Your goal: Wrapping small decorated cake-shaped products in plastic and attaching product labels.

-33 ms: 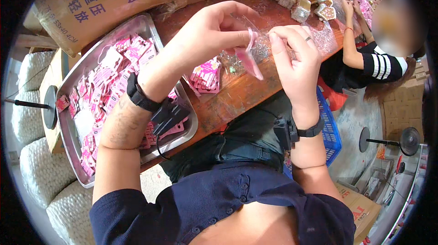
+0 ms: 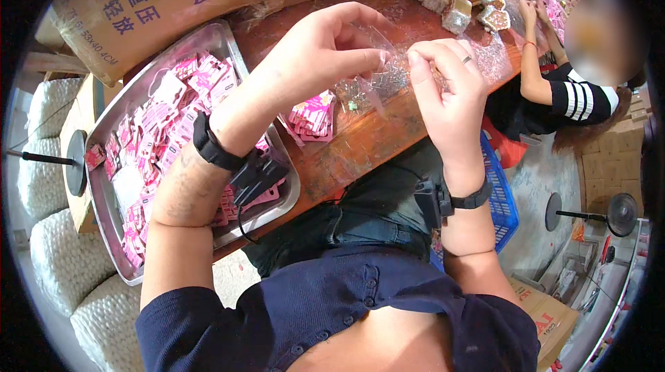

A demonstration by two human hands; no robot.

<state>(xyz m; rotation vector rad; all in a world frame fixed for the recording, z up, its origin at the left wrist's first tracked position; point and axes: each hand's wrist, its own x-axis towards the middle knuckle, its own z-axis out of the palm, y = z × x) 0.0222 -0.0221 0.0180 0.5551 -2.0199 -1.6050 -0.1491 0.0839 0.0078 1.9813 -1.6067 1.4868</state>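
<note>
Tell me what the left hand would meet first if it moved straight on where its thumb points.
The left hand would probably meet the right hand first, though depth between them is unclear.

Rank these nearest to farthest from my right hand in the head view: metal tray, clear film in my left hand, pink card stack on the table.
1. Clear film, just left of your right hand
2. Pink card stack, farther left
3. Metal tray, farthest left

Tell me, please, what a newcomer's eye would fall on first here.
Probably the metal tray at left, heaped with pink cards. Next, near the middle, the left hand, pinching clear plastic above the table, with the right hand beside it. Then the big box at upper left.
</note>
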